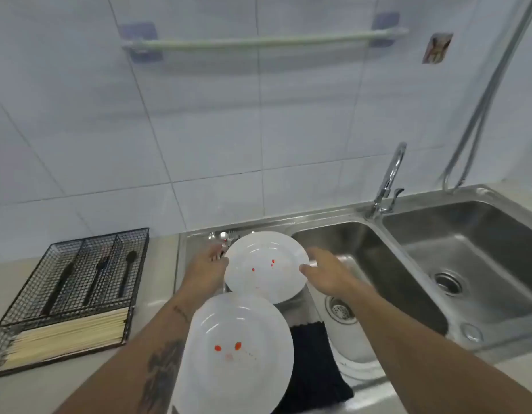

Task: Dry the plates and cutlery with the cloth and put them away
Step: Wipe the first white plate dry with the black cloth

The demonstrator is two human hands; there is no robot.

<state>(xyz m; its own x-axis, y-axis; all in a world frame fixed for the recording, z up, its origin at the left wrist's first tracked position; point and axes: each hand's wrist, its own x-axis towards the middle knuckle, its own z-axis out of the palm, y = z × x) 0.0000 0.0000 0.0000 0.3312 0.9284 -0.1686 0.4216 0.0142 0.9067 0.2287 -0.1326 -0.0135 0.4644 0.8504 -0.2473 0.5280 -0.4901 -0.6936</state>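
Now your left hand (205,268) and right hand (324,271) hold the far plate (266,265) by opposite rims, grip closed on it, above the near plate (238,354) and dark cloth (312,366).

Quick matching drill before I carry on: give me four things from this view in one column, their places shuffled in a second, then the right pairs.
Things:
1. far plate
2. near plate
3. dark cloth
4. wire cutlery tray

Places:
A. on the counter left of the sink
B. held at its rim between the left hand and the right hand
C. nearest the camera, at the bottom of the view
D. lying on the sink's front edge, right of the near plate

Pairs: 1-B, 2-C, 3-D, 4-A
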